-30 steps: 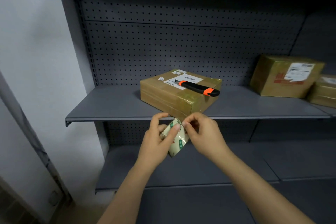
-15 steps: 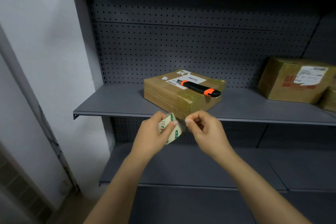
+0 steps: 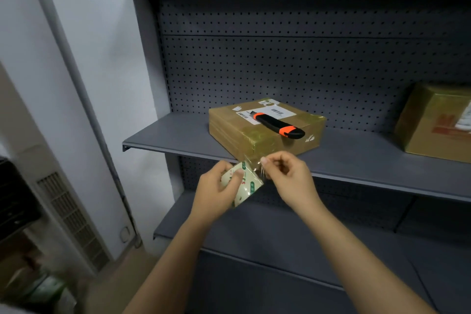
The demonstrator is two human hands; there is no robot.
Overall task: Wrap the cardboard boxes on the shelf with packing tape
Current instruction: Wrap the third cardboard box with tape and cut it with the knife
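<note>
The cardboard box (image 3: 254, 135) sits on the grey shelf (image 3: 173, 135) with its near corner at the front lip. Bare shelf lies open to its left and right. Just below that corner the left hand (image 3: 216, 191) grips a tape roll (image 3: 246, 182), and the right hand (image 3: 288, 176) pinches the clear loose end drawn from it. A black and orange knife (image 3: 279, 126) lies on top of the box. A second box (image 3: 433, 122) stands well to its right, with a pegboard (image 3: 280, 58) behind.
</note>
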